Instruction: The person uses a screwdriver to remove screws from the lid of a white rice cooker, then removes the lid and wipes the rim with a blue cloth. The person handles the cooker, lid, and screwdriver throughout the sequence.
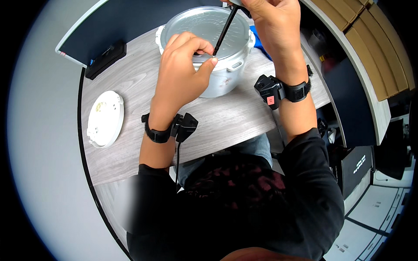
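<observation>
A round silver metal vessel with a white rim, likely an appliance body, stands on the far part of the table. Its top shows a flat, shiny disc with fine radial marks. My right hand is closed around the upper end of a black-shafted screwdriver, tilted down to the left; its handle is partly cut off by the top edge. At the tip, over the vessel's near rim, my left hand closes thumb and fingers in a pinch. Whatever sits between those fingertips is too small to make out.
On the left of the wood-grain table lies a white round plastic cover. A black box rests by the dark partition. Something blue shows behind the vessel. Cardboard boxes line the right side.
</observation>
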Demonstrator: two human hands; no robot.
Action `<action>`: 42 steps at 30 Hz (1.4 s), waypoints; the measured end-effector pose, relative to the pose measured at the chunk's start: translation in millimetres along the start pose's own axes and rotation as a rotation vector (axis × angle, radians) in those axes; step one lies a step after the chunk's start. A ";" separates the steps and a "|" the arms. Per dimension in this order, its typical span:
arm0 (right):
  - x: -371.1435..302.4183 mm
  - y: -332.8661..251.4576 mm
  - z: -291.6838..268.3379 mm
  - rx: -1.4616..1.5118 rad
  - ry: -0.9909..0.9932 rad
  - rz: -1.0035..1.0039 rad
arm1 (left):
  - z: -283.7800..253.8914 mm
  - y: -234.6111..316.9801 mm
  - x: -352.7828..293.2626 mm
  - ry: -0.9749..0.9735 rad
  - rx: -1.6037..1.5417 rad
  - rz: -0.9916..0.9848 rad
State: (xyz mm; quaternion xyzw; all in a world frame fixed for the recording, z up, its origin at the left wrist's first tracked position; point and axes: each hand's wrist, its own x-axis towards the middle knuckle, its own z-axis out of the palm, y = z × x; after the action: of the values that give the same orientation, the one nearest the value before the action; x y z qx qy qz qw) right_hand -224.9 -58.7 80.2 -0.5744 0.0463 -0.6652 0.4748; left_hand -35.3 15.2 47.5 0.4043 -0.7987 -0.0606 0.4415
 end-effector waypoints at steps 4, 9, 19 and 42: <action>-13.2 -14.8 -19.7 -0.006 0.074 0.022 | 1.9 11.8 -2.9 0.030 0.081 0.079; -54.6 -35.4 -46.4 -0.077 0.266 0.061 | 21.1 36.7 -12.2 -0.027 0.123 0.038; -156.0 -77.6 -134.1 -0.088 0.644 -0.004 | 124.9 72.9 -3.8 -0.201 -0.036 0.263; -226.0 -42.8 -204.2 -0.250 1.011 0.125 | 235.1 35.5 -23.2 -0.630 -0.090 0.089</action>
State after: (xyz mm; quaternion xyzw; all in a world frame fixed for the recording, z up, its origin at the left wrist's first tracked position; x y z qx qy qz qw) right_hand -439.7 20.5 -125.1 -0.2300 0.3831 -0.8191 0.3597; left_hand -227.1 -6.1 -93.2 0.3103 -0.9096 -0.1986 0.1919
